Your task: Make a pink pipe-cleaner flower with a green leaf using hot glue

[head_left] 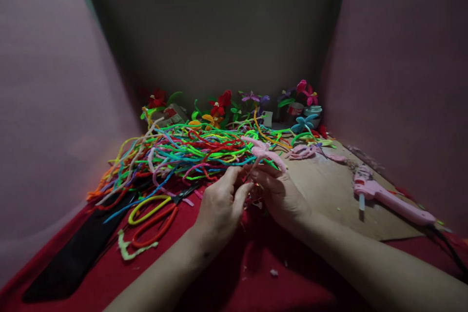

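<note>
My left hand (pixel 221 204) and my right hand (pixel 280 192) meet at the middle of the work surface, fingertips pinched together on a pink pipe-cleaner flower (pixel 263 152). The flower's fuzzy petals stick up and to the right above my fingers. Its stem end is hidden between both hands. Right behind the flower lies a big tangled heap of coloured pipe cleaners (pixel 183 153).
A pink glue gun (pixel 387 197) lies on brown cardboard (pixel 329 195) at the right. Scissors with yellow and orange handles (pixel 153 217) lie left on the red cloth (pixel 256 273). Finished pipe-cleaner flowers (pixel 307 93) and small pots stand at the back. Pink walls close both sides.
</note>
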Tool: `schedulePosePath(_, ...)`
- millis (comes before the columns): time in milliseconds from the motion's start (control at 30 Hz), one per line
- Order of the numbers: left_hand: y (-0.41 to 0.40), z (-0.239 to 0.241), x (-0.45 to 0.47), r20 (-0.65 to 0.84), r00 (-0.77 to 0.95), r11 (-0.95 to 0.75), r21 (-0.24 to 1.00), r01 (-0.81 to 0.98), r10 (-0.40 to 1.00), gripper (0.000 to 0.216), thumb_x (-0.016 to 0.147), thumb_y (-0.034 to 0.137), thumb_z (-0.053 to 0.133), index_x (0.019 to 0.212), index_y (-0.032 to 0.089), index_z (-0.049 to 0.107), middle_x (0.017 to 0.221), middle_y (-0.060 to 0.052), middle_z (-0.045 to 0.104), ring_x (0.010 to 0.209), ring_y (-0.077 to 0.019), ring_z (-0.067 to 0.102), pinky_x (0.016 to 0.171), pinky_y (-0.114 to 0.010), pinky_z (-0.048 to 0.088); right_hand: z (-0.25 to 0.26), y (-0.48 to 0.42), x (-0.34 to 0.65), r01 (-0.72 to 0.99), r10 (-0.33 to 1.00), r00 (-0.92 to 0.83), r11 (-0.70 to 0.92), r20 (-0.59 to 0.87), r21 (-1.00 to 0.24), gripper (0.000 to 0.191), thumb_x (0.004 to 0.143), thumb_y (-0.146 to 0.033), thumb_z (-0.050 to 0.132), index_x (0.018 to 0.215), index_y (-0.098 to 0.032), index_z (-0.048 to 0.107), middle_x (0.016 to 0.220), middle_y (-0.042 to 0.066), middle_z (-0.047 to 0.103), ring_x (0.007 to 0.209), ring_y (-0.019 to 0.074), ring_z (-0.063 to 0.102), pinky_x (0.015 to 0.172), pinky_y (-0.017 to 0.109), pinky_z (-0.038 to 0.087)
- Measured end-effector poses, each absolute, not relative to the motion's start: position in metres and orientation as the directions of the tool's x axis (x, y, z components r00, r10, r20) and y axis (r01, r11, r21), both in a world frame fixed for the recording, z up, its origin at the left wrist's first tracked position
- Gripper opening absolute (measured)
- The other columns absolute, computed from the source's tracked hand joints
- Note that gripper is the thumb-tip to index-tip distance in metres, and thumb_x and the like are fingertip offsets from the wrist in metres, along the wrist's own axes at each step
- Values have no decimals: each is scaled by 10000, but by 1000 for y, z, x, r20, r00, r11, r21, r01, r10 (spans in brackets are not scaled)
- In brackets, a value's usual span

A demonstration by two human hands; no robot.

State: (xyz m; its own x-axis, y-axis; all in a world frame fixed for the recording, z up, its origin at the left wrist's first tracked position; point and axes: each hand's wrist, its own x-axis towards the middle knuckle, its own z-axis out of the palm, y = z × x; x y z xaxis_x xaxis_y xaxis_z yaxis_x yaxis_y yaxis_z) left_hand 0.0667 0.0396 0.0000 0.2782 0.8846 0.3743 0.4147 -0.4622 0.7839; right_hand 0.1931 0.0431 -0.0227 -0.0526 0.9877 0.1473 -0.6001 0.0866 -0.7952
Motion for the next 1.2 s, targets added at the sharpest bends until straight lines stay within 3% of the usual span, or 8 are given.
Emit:
schedulePosePath(67, 39, -4, 68, 413, 271, -494, 743, 452, 869, 163, 836, 222, 492, 970, 190, 580, 906, -38, 658, 789, -150, 594, 732, -264, 436, -24, 43, 193, -617, 990, -69, 57, 126, -785, 143, 705, -242, 692, 847, -252, 685, 646, -17, 546, 491, 92, 433, 464, 246, 377)
schedulePosePath(333, 34, 11, 74, 214, 230, -266, 938, 223, 949, 130, 814, 217, 501, 787, 151, 610, 690, 20, 582, 586, -87, 477, 550, -182, 394, -24, 40, 191, -598, 992, -92, 19, 92, -801, 107, 710, -283, 686, 802, -231, 698, 606, -21, 530, 440, 74, 379, 419, 232, 332)
schedulePosePath(533, 31, 4, 74, 289, 165, -321, 921, 222, 943, 132, 818, 234, 511, 732, 158, 577, 666, 31, 557, 624, -91, 501, 597, -186, 413, -15, 33, 186, -696, 996, -71, -10, 55, -718, 84, 662, -270, 714, 728, -232, 678, 779, 6, 615, 599, 114, 476, 452, 219, 393)
schedulePosePath(900, 30, -4, 75, 446, 125, -459, 810, 365, 886, 142, 836, 258, 502, 730, 190, 567, 613, 30, 585, 547, -90, 536, 549, -185, 429, -22, 38, 185, -790, 987, -153, -97, 42, -606, 69, 681, -224, 713, 739, -214, 677, 718, -15, 611, 537, 85, 453, 473, 218, 406)
schedulePosePath(1200, 36, 8, 71, 331, 167, -365, 899, 242, 929, 124, 796, 212, 525, 685, 170, 560, 577, 51, 532, 526, -73, 493, 528, -175, 391, -22, 41, 189, -681, 981, -132, 16, 144, -732, 164, 699, -264, 707, 861, -243, 697, 711, -5, 608, 556, 93, 478, 449, 208, 375)
